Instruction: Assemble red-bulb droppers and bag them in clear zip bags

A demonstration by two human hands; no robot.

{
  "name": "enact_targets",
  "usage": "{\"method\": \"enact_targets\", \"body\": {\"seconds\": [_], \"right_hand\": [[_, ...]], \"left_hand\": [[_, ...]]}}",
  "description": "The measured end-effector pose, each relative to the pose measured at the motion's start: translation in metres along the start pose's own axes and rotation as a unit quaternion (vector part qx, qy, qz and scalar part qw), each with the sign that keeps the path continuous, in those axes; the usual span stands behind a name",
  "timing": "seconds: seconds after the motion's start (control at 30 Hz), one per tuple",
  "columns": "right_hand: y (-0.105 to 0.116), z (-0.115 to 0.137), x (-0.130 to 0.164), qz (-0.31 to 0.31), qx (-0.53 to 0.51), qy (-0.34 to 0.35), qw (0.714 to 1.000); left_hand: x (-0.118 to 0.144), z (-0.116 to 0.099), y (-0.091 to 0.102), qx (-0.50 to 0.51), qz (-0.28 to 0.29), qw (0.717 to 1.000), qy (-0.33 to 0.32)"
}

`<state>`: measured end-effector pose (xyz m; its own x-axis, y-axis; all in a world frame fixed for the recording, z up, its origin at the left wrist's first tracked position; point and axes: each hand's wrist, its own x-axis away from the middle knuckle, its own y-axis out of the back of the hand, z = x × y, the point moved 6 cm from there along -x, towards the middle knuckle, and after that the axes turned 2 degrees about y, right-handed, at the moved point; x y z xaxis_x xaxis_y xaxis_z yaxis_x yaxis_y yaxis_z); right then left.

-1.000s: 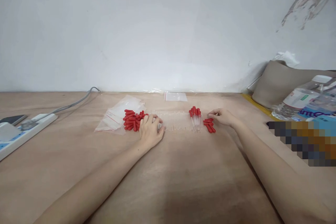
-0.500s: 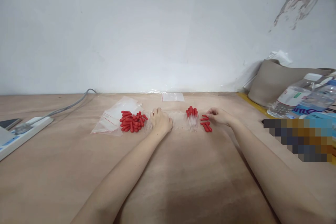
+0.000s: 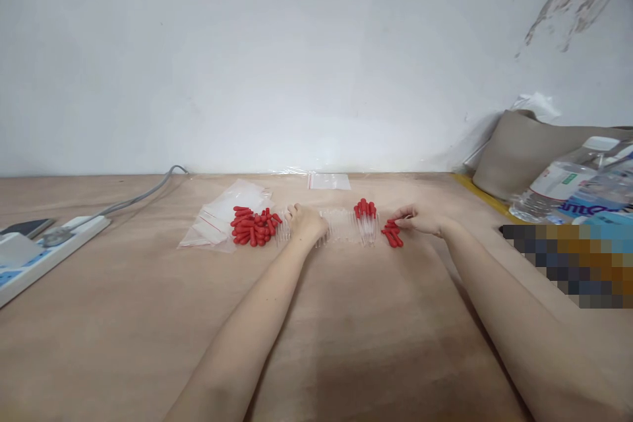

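Reaching over the table (image 3: 376, 343), the left hand (image 3: 307, 224) is bending across the row of clear tubes (image 3: 341, 227), having shifted rightward from the edge of the larger pile of red bulbs (image 3: 252, 231); it is now engaging the tubes and baring those beside that pile. Its fingers are curling, the tips hiding, so I cannot tell whether they are gripping anything. The right hand (image 3: 422, 219) is bringing thumb and finger together at the smaller group of red bulbs (image 3: 394, 239); any grip is showing too small to judge. Between the hands, some red-capped tubes (image 3: 364, 211) are lying. Farther off, a small plastic bag (image 3: 330, 181) is lying near the wall (image 3: 297, 66).
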<state>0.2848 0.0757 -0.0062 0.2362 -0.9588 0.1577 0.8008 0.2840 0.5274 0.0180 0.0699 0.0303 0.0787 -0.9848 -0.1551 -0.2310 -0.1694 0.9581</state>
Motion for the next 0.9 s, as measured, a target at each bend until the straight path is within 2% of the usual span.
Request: {"method": "enact_targets", "body": {"seconds": [0.1,0.2,0.3,0.4,0.5,0.6,0.67,0.73,0.83,0.9], "right_hand": [[0.000,-0.002,0.000,-0.013,-0.020,-0.017,1.000],[-0.001,0.001,0.001,-0.019,-0.033,-0.018,0.999],[-0.004,0.007,0.004,-0.009,-0.023,0.005,1.000],[-0.002,0.012,0.006,-0.012,0.007,0.031,0.999],[0.008,0.017,0.004,-0.086,0.007,0.029,0.996],[0.011,0.033,0.006,-0.204,-0.037,0.052,0.977],[-0.003,0.054,0.012,-0.275,-0.057,0.109,0.954],[-0.033,0.076,0.018,-0.296,-0.045,0.178,0.938],[-0.095,0.107,0.028,-0.217,0.028,0.324,0.921],[-0.126,0.114,0.034,-0.183,0.065,0.372,0.908]], "left_hand": [[0.002,0.001,0.012,-0.002,-0.029,1.000,0.000],[0.007,0.004,0.026,0.003,-0.060,0.998,-0.033],[0.019,0.010,0.041,0.011,-0.125,0.985,-0.119],[0.034,0.024,0.046,0.023,-0.148,0.964,-0.218],[0.047,0.042,0.041,0.040,-0.160,0.939,-0.302],[0.056,0.057,0.033,0.073,-0.182,0.921,-0.337],[0.058,0.062,0.024,0.091,-0.177,0.921,-0.336],[0.059,0.062,0.018,0.101,-0.167,0.923,-0.333],[0.061,0.058,0.014,0.103,-0.160,0.922,-0.336],[0.062,0.056,0.015,0.104,-0.160,0.920,-0.343]]}}
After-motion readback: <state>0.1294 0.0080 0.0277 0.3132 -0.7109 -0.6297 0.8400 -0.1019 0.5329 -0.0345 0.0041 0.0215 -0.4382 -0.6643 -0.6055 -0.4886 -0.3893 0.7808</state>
